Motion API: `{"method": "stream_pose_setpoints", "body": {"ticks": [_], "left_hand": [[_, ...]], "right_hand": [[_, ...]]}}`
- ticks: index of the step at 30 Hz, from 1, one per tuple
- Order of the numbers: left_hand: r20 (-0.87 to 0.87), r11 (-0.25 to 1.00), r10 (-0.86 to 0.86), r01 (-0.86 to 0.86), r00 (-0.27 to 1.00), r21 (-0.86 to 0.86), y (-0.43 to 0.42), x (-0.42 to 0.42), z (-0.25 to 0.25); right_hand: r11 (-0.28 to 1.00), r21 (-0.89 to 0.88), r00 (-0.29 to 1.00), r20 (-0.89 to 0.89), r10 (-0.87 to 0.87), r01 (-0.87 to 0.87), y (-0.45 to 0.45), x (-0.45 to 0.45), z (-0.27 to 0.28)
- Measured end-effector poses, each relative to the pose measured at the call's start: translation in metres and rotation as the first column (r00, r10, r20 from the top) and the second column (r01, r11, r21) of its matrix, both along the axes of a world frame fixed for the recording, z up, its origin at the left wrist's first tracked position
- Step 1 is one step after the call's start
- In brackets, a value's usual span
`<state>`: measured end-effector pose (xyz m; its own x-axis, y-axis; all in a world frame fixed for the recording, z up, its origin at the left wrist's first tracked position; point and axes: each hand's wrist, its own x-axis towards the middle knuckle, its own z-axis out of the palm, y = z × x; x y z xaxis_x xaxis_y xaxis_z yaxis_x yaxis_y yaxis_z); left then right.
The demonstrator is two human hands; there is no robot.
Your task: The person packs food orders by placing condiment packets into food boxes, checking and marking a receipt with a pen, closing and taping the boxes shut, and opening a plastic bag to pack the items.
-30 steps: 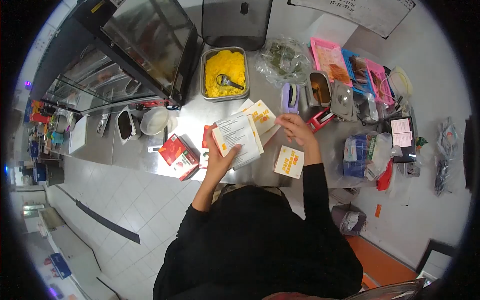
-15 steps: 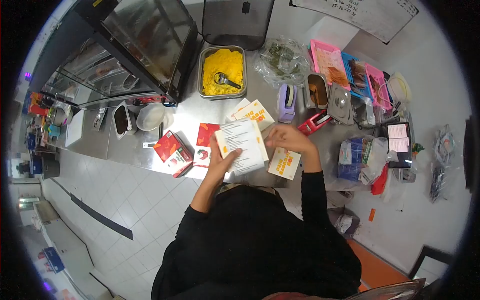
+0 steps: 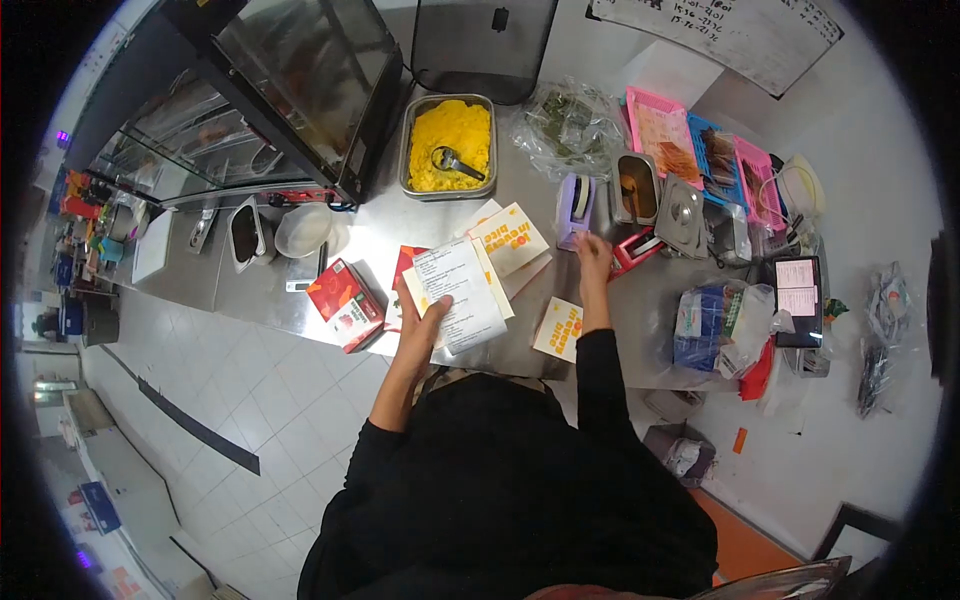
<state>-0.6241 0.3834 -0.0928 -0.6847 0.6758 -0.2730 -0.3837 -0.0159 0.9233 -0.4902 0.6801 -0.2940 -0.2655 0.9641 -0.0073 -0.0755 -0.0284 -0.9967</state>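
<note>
My left hand [image 3: 421,322] is closed round a flat white-and-yellow carton, with the thumb pressing a printed paper slip [image 3: 463,290] against its face. At the front end of the purple tape dispenser [image 3: 573,212], my right hand [image 3: 595,258] has its fingers pinched together; whether tape is between them is too small to see. Behind the held carton lie white cartons with orange lettering [image 3: 517,240]. Another lettered carton [image 3: 560,330] rests below my right hand. A red-and-white box [image 3: 345,304] stands left of my left hand.
A steel pan of yellow food [image 3: 420,182] with a black-handled scoop sits at the back. Right of the dispenser are a red dispenser [image 3: 637,249], a sauce pan [image 3: 636,160] and pink and blue baskets [image 3: 757,206]. A glass-fronted cabinet [image 3: 330,100] stands at the left.
My right hand has moved from beside the held carton up and right to the tape dispenser. My left hand has shifted slightly left with the carton and slip, which are now tilted.
</note>
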Motion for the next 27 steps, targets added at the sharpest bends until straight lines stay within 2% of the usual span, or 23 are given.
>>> {"method": "stream_pose_setpoints", "body": {"ticks": [2,3,4,5,8,9,12,14,15,16,18,19,22,25,27], "left_hand": [[-0.045,1.0,-0.015,0.014,0.999,-0.016,0.001,0.002,-0.001],[-0.053,0.999,-0.041,0.041,0.998,-0.001,0.001,0.004,-0.001],[-0.063,0.998,-0.066,0.067,0.996,0.014,0.002,0.004,-0.001],[-0.075,0.995,-0.089,0.092,0.993,0.029,0.003,0.005,0.0],[-0.045,0.985,-0.164,0.166,0.985,0.05,0.003,0.008,0.01],[-0.055,0.983,-0.164,0.168,0.985,0.07,0.0,0.006,-0.002],[-0.279,0.981,-0.194,0.184,0.94,-0.063,-0.004,0.005,-0.012],[-0.238,0.964,-0.26,0.235,0.936,-0.127,-0.003,0.012,0.002],[-0.222,0.953,-0.291,0.263,0.931,-0.147,0.0,0.015,0.007],[-0.337,0.953,-0.294,0.248,0.894,-0.175,0.001,0.02,0.005],[-0.549,0.953,-0.298,0.205,0.781,-0.225,0.0,0.029,-0.001],[-0.522,0.963,-0.26,0.181,0.812,-0.198,-0.002,0.033,-0.002],[-0.557,0.977,-0.202,0.13,0.805,-0.167,-0.012,0.036,-0.013],[-0.421,0.983,-0.169,0.122,0.891,-0.137,-0.03,0.027,-0.003],[-0.319,0.989,-0.137,0.113,0.938,-0.09,-0.047,0.007,-0.01]], "right_hand": [[0.964,0.263,0.969,0.224,-0.109,0.047,0.001,0.01,-0.043],[0.999,0.022,0.989,0.145,-0.042,0.039,-0.002,0.01,-0.032],[0.976,-0.219,0.999,0.051,0.003,0.008,-0.006,0.008,-0.009],[0.895,-0.444,0.998,-0.051,0.026,-0.046,-0.009,0.004,0.006],[0.721,-0.683,0.95,0.136,0.282,-0.117,-0.004,-0.007,-0.019],[0.813,-0.58,0.915,0.302,0.268,-0.047,-0.018,-0.008,0.02],[0.79,-0.359,0.853,-0.034,0.521,-0.497,-0.045,-0.006,0.145],[0.49,-0.284,0.521,-0.041,0.852,-0.824,-0.075,-0.016,0.21],[0.396,-0.238,0.393,0.063,0.917,-0.887,-0.092,-0.025,0.228],[0.29,-0.204,0.257,0.174,0.951,-0.935,-0.107,-0.032,0.238],[0.257,0.001,0.237,0.386,0.891,-0.966,-0.119,-0.049,0.211],[0.217,0.101,0.239,0.484,0.842,-0.971,-0.124,-0.055,0.207],[0.173,-0.116,0.024,0.761,0.649,-0.978,-0.131,-0.058,0.22],[0.264,-0.168,-0.011,0.861,0.508,-0.95,-0.14,-0.053,0.207],[0.465,0.006,0.259,0.838,0.481,-0.885,-0.153,-0.038,0.195]]}}
